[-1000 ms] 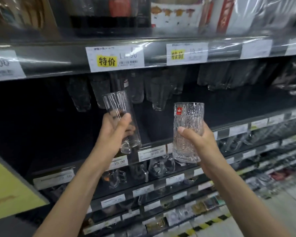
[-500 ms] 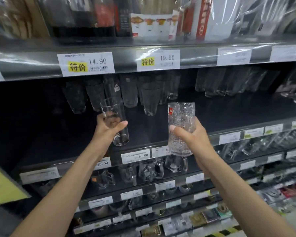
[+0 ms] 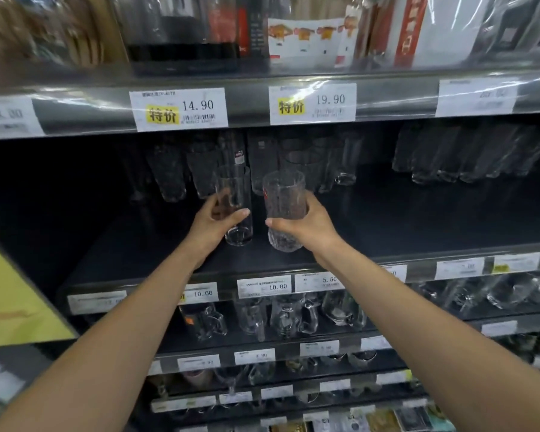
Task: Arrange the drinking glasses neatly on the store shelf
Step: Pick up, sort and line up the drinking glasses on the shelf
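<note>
My left hand [image 3: 214, 221] grips a tall smooth clear glass [image 3: 236, 194] around its middle. My right hand [image 3: 306, 227] grips a textured clear glass [image 3: 284, 198] with a small red label. Both glasses stand upright side by side, their bases low over or on the dark shelf [image 3: 418, 219]; I cannot tell if they touch it. Behind them, several more tall glasses [image 3: 200, 173] stand in a loose group at the back of the same shelf.
Another cluster of glasses [image 3: 468, 154] stands at the back right. The shelf's front edge carries price tags [image 3: 264, 286]. Glass mugs [image 3: 287, 316] fill the shelf below. Boxed goods [image 3: 309, 42] sit on the shelf above, whose edge [image 3: 181, 109] overhangs.
Both hands have carried their glasses forward and down into the shelf and closer together. The view has moved nearer to the shelf.
</note>
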A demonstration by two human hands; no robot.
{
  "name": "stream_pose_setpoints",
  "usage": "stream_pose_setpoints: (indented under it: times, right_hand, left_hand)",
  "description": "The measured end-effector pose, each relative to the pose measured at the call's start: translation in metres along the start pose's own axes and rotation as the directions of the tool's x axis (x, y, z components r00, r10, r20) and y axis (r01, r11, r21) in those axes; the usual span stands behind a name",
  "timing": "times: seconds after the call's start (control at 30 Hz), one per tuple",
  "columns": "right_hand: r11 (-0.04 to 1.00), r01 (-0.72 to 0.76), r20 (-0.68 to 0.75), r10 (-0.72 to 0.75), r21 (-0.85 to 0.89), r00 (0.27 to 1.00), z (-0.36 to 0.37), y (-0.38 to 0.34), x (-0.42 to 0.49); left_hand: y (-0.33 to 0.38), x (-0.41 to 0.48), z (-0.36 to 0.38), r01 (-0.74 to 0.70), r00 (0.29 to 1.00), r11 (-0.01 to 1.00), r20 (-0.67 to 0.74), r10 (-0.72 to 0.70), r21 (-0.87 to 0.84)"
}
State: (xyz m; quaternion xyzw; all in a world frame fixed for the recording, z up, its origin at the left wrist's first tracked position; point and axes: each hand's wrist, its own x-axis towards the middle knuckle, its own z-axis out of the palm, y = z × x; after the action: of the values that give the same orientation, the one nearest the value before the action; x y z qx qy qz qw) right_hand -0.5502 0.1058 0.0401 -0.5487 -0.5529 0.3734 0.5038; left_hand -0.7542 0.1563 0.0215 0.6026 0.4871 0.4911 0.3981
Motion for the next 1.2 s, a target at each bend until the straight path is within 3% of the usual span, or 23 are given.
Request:
stream_pose_setpoints:
  times: [0.2, 0.47, 0.67, 0.87, 1.2]
  right_hand:
    - [0.998, -0.055, -0.026, 0.054, -0.032, 0.998, 0.006, 0.011, 0.017]
    - [0.992, -0.123, -0.113, 0.118, -0.039, 0.987, 0.015, 0.012, 0.029]
    - [0.99, -0.121, -0.234, 0.1, -0.075, 0.967, 0.026, 0.017, 0.041]
    - [0.981, -0.173, -0.237, 0.147, -0.089, 0.96, 0.036, 0.023, 0.048]
    - [0.965, -0.231, -0.322, 0.182, -0.124, 0.929, 0.052, 0.032, 0.065]
  left_hand:
    - [-0.003, 0.009, -0.005, 0.016, 1.0, 1.0, -0.006, -0.016, 0.008]
    - [-0.015, 0.02, 0.006, -0.013, 0.984, 0.998, -0.176, 0.022, 0.053]
    - [-0.015, 0.018, 0.008, -0.037, 0.985, 0.981, -0.158, 0.068, 0.189]
    - [-0.02, 0.02, 0.008, -0.057, 0.993, 0.905, -0.07, 0.096, 0.421]
    - [-0.027, 0.026, 0.005, -0.028, 0.989, 0.899, -0.12, 0.089, 0.438]
